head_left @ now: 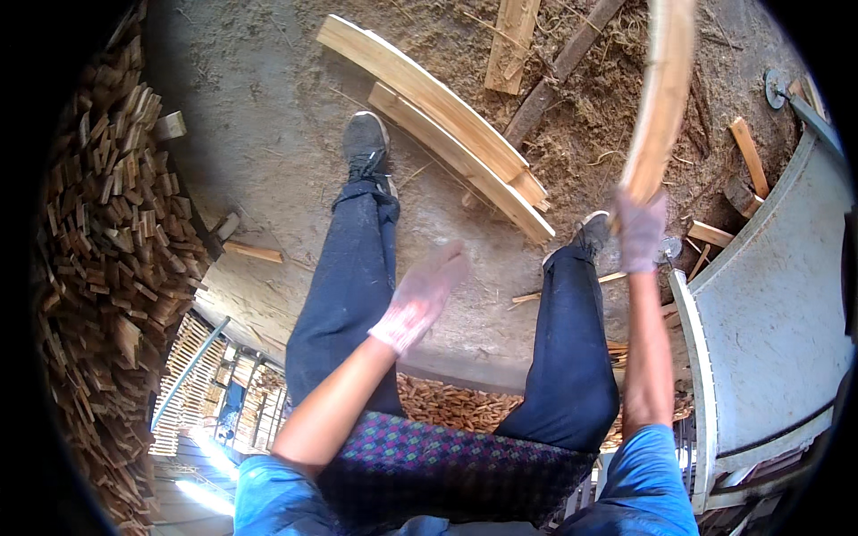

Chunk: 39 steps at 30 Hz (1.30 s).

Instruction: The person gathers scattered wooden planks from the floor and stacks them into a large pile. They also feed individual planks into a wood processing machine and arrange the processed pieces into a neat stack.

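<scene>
My right hand (pixel 641 230), in a pale work glove, is closed round the lower end of a long wooden board (pixel 661 98). The board points away from me, and its far end leaves the top of the view. My left hand (pixel 427 290), gloved too, hangs over the ground between my legs, fingers stretched out and holding nothing; it is slightly blurred. Beyond it two boards lie side by side on the ground, a longer far board (pixel 429 85) and a nearer board (pixel 465 165). Their near ends come close to my right shoe (pixel 592 234).
A tall stack of wood pieces (pixel 116 232) rises along the left. At right stands a grey metal panel (pixel 769 295) with a frame. Sawdust (pixel 590 134), a dark timber (pixel 563 76) and a short plank (pixel 512 45) lie ahead. Offcuts (pixel 749 156) lie by the panel.
</scene>
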Each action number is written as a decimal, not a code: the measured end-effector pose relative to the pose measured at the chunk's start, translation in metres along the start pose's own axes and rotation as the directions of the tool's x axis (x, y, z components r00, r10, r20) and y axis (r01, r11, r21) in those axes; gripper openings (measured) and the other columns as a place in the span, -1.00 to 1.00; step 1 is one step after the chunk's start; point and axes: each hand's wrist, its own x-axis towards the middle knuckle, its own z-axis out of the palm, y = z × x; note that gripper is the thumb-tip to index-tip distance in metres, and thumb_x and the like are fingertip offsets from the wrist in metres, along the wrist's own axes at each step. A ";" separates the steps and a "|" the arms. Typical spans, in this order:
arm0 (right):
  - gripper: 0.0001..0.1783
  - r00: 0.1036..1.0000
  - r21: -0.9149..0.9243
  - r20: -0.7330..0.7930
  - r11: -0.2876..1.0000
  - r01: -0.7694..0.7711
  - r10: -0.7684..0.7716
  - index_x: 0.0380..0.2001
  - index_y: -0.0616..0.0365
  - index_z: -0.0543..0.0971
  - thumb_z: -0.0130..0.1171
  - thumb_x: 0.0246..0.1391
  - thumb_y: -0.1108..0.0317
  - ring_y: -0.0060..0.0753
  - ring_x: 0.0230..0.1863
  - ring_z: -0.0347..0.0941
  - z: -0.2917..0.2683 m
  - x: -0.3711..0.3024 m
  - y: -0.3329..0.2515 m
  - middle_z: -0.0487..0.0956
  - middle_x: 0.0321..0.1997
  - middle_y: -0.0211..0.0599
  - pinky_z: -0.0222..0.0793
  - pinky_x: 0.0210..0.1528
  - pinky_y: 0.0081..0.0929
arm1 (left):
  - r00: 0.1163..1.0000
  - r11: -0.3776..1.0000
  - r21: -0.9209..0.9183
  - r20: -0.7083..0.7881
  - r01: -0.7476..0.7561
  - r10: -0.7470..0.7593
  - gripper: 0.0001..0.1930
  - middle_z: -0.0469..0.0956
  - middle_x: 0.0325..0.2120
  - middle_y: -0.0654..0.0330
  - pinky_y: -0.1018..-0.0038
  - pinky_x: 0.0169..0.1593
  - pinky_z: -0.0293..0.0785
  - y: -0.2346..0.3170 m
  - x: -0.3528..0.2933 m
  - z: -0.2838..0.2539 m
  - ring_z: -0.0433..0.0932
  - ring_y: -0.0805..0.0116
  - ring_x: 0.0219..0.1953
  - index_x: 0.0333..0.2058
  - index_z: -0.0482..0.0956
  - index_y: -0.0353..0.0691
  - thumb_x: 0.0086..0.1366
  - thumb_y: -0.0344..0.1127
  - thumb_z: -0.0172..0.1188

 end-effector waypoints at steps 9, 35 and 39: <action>0.14 0.814 -0.388 0.448 0.740 0.549 -0.369 0.27 0.32 0.31 0.55 -0.28 -0.16 0.16 0.24 0.33 0.083 -0.068 -0.006 0.39 0.20 0.12 0.30 0.28 0.01 | 0.870 0.664 0.696 -0.116 -0.273 0.479 -0.36 0.53 0.06 0.02 0.24 0.06 0.49 -0.042 0.189 -0.004 0.52 0.03 0.03 0.34 0.28 -0.23 0.38 -0.08 0.20; -0.29 0.354 -0.094 0.935 0.981 0.171 0.028 -0.13 0.31 0.67 0.20 0.01 -0.22 -0.23 -0.49 0.63 -0.016 -0.174 -0.182 0.69 -0.44 -0.07 0.56 -0.33 -0.42 | 0.983 0.556 -0.815 0.086 0.163 -0.162 0.06 0.43 0.23 -0.08 0.12 0.31 0.43 0.004 -0.038 -0.024 0.42 -0.01 0.26 0.38 0.21 -0.25 0.15 0.45 0.28; -0.24 0.461 -0.010 0.881 0.978 -0.209 0.108 -0.11 0.44 0.62 0.29 0.01 -0.19 -0.29 -0.34 0.67 -0.010 -0.167 -0.201 0.70 -0.31 -0.03 0.58 -0.24 -0.37 | 0.976 0.430 -0.889 0.204 0.155 0.070 -0.04 0.41 0.24 -0.11 0.10 0.30 0.44 0.005 -0.042 -0.036 0.44 0.00 0.24 0.38 0.20 -0.25 0.27 0.35 0.23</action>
